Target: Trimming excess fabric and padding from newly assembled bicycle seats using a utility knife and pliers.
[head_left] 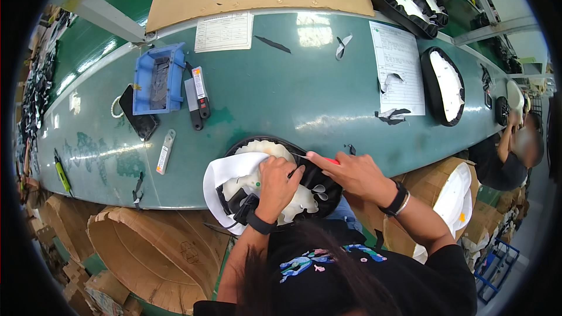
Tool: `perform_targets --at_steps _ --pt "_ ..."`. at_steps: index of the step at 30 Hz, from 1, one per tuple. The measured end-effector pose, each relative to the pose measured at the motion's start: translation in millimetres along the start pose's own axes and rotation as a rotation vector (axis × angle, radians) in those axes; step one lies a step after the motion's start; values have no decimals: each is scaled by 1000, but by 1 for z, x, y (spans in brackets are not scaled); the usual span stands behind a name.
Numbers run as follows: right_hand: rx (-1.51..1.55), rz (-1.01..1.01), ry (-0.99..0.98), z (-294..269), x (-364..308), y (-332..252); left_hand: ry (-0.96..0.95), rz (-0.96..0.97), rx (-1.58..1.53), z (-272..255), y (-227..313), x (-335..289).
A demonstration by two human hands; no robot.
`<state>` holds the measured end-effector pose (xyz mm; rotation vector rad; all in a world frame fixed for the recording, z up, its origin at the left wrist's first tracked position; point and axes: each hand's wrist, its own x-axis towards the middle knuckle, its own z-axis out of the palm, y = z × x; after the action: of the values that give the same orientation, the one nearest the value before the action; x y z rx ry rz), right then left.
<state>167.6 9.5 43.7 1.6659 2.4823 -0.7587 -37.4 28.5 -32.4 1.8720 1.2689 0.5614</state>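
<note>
A round black cover (326, 182), with a wavy-edged cream-white liner (301, 203) inside, lies at the table's near edge in front of me. My left hand (277, 182) is closed over its middle, pinching a bit of black material between thumb and fingers. In my right hand (358, 177) is a thin-bladed tool with a red handle (332, 161). Its thin tip points left, over the cover's far rim; its exact kind is not clear. A white sheet (215, 182) hangs over the cover's left side. Grey-white loops (319, 192) stick up at the right inside.
A blue bin (180, 76), blade packs (199, 85), a phone (133, 118) and a green cutter (61, 171) lie left. Another black cover (430, 90) and a printed sheet (404, 90) are right. Open cardboard boxes (126, 240) stand below the edge. A co-worker (509, 152) sits far right.
</note>
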Motion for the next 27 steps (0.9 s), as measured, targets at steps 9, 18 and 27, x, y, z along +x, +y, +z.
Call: perform_targets --at_steps 9,18,27 --pt "-45 45 -106 9 -31 -7 -365 185 -264 -34 -5 -5" --pt "10 343 48 55 -90 -21 -112 112 -1200 -64 10 2" --pt "113 440 52 50 -71 -22 -279 714 69 15 10 52"
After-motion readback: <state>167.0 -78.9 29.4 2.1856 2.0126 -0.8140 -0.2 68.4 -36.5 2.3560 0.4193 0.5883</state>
